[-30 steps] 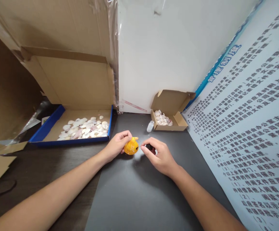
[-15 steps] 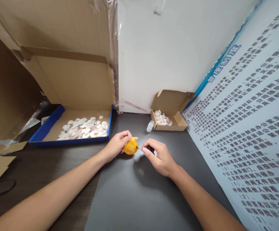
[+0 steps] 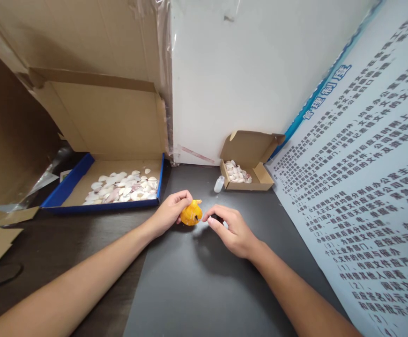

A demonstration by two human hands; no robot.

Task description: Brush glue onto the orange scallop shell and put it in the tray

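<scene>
A rounded orange-yellow object (image 3: pixel 190 213) with a dark spot on its right side is pinched between the thumb and fingers of my left hand (image 3: pixel 170 213). Just to its right, my right hand (image 3: pixel 230 229) has its fingers curled together around a small dark item (image 3: pixel 217 218), mostly hidden by the fingers. The right fingertips are very near the orange object; whether they touch it I cannot tell. A small translucent bottle (image 3: pixel 219 184) stands beyond my right hand.
At the left, an open blue-edged box (image 3: pixel 101 206) holds several white shells (image 3: pixel 119 186). A smaller cardboard box (image 3: pixel 249 186) with shells (image 3: pixel 238 172) lies at the back right. A printed sheet (image 3: pixel 375 187) lines the right side; a white panel (image 3: pixel 246 70) stands behind.
My right fingertips have moved slightly left, closer to the orange object. The dark spot on that object sits a little lower and further left. My left hand holds its place.
</scene>
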